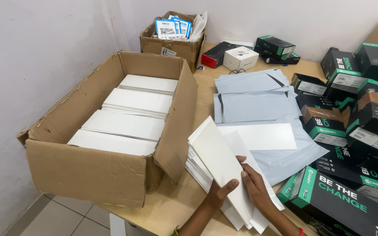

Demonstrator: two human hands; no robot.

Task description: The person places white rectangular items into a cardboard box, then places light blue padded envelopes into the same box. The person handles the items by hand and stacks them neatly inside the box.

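My left hand [218,192] grips the near end of a stack of flat white cards [215,164], thumb on the top card. My right hand [253,183] rests its fingers on the same stack from the right side, with one card fanned out beneath them. The stack leans against the right wall of a large open cardboard box [88,168]. Inside that box lie several overlapping piles of the same white cards [130,111].
Grey plastic mailer bags [254,98] lie spread on the wooden table [176,203], one white card [261,136] on top. Black-and-green boxes [351,109] crowd the right side. A smaller cardboard box [171,41] with printed cards stands at the back, by the wall.
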